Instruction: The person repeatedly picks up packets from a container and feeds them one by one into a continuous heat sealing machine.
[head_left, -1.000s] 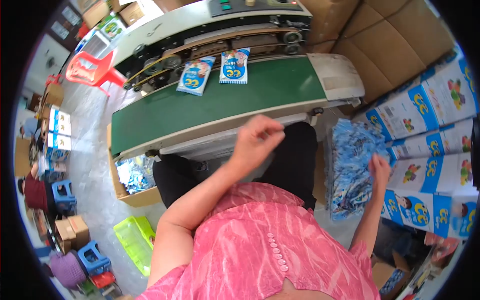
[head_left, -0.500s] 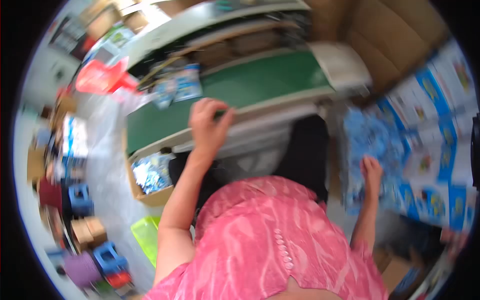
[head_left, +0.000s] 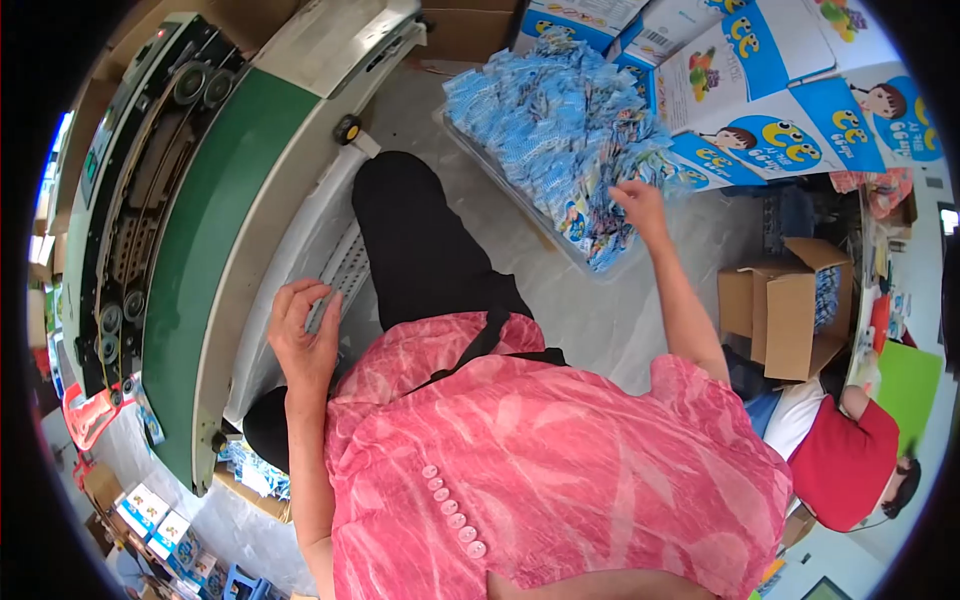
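A big heap of small blue printed packets (head_left: 550, 120) fills a clear plastic tub (head_left: 500, 185) at the upper middle. My right hand (head_left: 643, 210) reaches to the near right edge of this heap. Its fingers are pinched together at the packets, and I cannot make out what is between them. My left hand (head_left: 302, 335) hangs above my lap, beside the light side panel of a machine with a green belt (head_left: 215, 220). Its fingers are bent, with the thumb apart and nothing held.
Blue and white printed cartons (head_left: 790, 140) stand behind the tub. An open brown carton (head_left: 785, 315) sits at right, near a person in a red top (head_left: 845, 460). Below the belt's near end is a carton of packets (head_left: 262, 475). A blue stool (head_left: 245, 583) stands at the lower left.
My view has swung to the right, bringing the tub to the upper middle. My left hand has come away from above the green belt. My right hand is still at the packets.
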